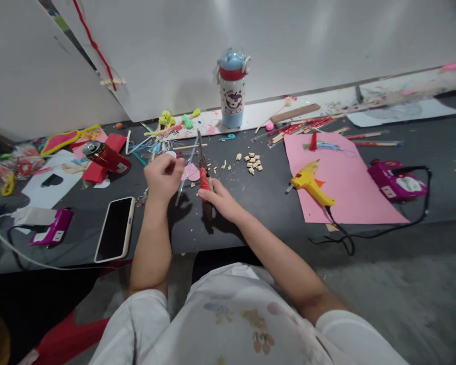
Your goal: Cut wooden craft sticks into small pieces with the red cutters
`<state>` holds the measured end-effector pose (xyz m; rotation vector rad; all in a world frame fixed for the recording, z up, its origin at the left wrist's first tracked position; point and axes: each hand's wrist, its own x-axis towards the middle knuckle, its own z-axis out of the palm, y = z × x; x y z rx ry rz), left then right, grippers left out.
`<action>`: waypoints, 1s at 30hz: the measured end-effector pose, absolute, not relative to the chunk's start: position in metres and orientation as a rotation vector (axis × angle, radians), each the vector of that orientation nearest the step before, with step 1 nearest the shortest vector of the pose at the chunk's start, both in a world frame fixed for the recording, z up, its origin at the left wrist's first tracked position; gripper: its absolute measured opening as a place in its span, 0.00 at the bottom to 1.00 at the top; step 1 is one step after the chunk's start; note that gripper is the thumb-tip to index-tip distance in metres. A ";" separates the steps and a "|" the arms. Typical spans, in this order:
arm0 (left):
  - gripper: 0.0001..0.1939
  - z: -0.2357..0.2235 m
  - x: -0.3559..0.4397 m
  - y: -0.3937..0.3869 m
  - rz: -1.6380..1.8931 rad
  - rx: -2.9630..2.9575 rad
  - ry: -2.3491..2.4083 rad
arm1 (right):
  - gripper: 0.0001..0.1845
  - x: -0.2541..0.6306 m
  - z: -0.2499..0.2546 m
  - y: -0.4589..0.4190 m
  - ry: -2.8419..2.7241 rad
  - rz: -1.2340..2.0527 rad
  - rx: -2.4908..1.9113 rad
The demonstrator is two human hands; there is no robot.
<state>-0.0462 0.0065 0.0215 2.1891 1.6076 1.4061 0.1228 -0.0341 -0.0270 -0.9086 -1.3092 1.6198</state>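
Observation:
My right hand [221,200] is closed around a red-handled cutting tool [204,177], its long narrow dark blade pointing away from me. To its left, my left hand [164,177] is raised over the table with curled fingers; whatever they hold, if anything, is hidden. A thin clear strip [181,190] runs slantwise beside the left fingertips, and I cannot tell whether they touch it. Behind it lies a pink paper piece [191,172]. Several short pale wooden pieces [253,163] are scattered right of the blade, with smaller bits near it.
A water bottle [232,94] stands at the back. On the right, a yellow glue gun [311,183] rests on pink paper [349,197], its cord near a purple power strip [397,180]. Leftward are a phone [115,229], a tilted red can [108,158] and another purple power strip [57,227].

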 end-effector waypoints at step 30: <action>0.26 0.005 -0.021 0.005 0.877 1.704 0.839 | 0.37 0.127 -0.035 -0.029 -1.512 1.365 -1.236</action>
